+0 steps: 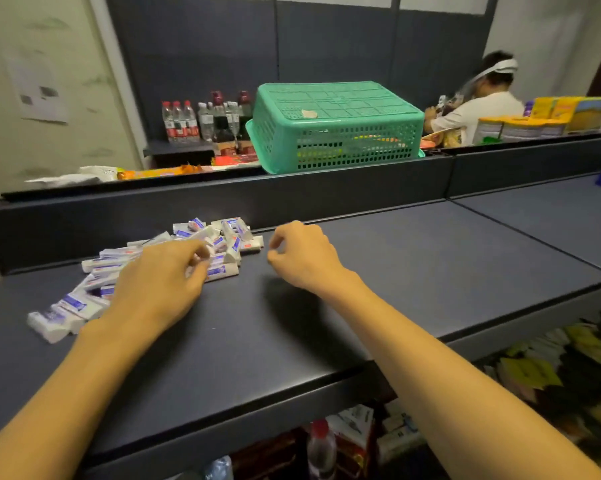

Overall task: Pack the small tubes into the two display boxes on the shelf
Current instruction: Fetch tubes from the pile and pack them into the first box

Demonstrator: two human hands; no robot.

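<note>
While the small tubes (160,265) lay heaped on the dark shelf (396,271), the left hand (160,282) rested on them—fingers curled, grip unclear—and the right hand (302,254) hovered just beside, loosely curled, empty.

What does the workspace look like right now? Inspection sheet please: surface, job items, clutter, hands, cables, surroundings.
Surface: dark grey flat shelf top, raised back ledge behind it.
Job's things: heap of small white tubes with blue labels, loose on the left of the shelf; no display boxes seen.
Clutter: upturned green plastic mesh basket on the ledge; orange wrapped packet beside it.
Hands: left hand over the heap, fingers curled among tubes, grip unclear; right hand loosely curled, holds nothing.
Cables: nothing seen.
Surroundings: clear plastic drink bottles behind; another person at the far right.
</note>
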